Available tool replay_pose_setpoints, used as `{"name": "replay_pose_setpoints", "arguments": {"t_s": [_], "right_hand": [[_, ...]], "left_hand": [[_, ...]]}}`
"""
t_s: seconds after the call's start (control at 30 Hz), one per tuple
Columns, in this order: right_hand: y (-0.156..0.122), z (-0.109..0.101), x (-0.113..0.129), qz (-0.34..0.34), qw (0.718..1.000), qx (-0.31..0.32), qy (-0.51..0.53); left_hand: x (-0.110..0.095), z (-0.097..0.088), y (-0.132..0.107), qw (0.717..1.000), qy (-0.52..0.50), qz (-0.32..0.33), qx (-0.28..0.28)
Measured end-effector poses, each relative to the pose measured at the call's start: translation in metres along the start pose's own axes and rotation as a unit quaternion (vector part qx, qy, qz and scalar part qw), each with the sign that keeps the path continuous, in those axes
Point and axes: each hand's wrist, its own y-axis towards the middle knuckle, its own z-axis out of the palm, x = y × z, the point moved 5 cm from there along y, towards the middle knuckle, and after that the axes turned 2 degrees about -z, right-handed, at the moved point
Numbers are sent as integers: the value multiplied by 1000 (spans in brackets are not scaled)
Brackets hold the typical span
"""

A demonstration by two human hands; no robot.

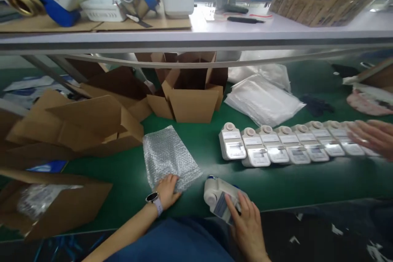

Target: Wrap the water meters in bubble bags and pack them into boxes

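A clear bubble-wrap bag lies flat on the green bench top. My left hand, with a watch on its wrist, grips the bag's near edge, fingers bent over it and thumb beside it. Just right of the bag, a white meter-like device with a round knob and grey label lies tilted near the bench's front edge. My right hand is closed around its right side, covering part of it. Beyond it stands a row of several similar white devices with small displays.
Open cardboard boxes stand at the back and left; one box holds clear plastic. Clear plastic bags are stacked behind the devices. Another person's hand reaches in at the right, blurred. A shelf crosses above the bench.
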Motion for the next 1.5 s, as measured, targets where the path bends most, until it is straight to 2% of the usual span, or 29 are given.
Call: {"name": "replay_pose_setpoints", "arguments": {"t_s": [0.1,0.17,0.2,0.27,0.33,0.4,0.43,0.5,0.57,0.63,0.77,0.87,0.97,1.03,1.1,1.13,1.17,1.2,1.23,1.3,1.37,1.4,1.43,1.47,1.5], "right_hand": [[28,-4,-16,35,998,35,30],[45,-6,-34,119,986,59,97],[50,-6,-41,171,972,66,150],[53,-6,-48,262,919,67,286],[51,-5,-42,328,843,58,423],[46,-5,-30,380,770,52,509],[44,-6,-23,400,745,48,531],[43,-8,-10,417,725,36,547],[43,-9,-1,416,728,21,544],[45,-7,3,411,743,15,527],[44,-1,1,368,805,23,465],[40,1,1,324,854,27,407],[37,1,7,291,897,16,334],[39,1,12,273,919,11,283],[44,2,15,267,926,19,265],[47,3,16,270,920,26,283],[49,4,16,283,903,32,321],[50,5,14,309,872,40,377],[49,7,12,344,825,50,445],[42,11,11,421,691,72,583],[33,12,14,476,549,97,680],[30,11,17,490,496,105,709],[29,11,19,496,465,107,726],[30,11,22,492,453,104,736],[34,11,26,478,460,98,741]], "left_hand": [[-5,7,20,993,-121,1,19],[-3,6,35,984,-178,-10,22],[-2,4,41,979,-201,-14,21],[-1,4,49,965,-259,-24,18],[-3,8,51,948,-316,-42,1],[-9,17,50,928,-364,-72,-24],[-12,22,49,919,-383,-88,-37],[-17,32,47,901,-413,-121,-56],[-20,39,46,885,-438,-144,-60],[-22,42,47,872,-463,-152,-47],[-28,42,50,855,-499,-141,-11],[-42,34,49,850,-512,-125,-18],[-68,9,45,853,-514,-80,-49],[-95,-18,43,867,-490,-7,-90],[-127,-46,40,888,-431,81,-140],[-143,-57,39,900,-386,126,-159],[-157,-66,37,912,-335,169,-168],[-167,-71,35,921,-282,209,-168],[-173,-73,31,928,-227,247,-163],[-168,-74,19,932,-139,299,-153],[-148,-75,4,933,-101,309,-156],[-137,-77,-4,934,-99,304,-162],[-130,-81,-11,934,-103,298,-169],[-128,-85,-17,933,-107,296,-177],[-133,-90,-21,931,-106,297,-182]]}}
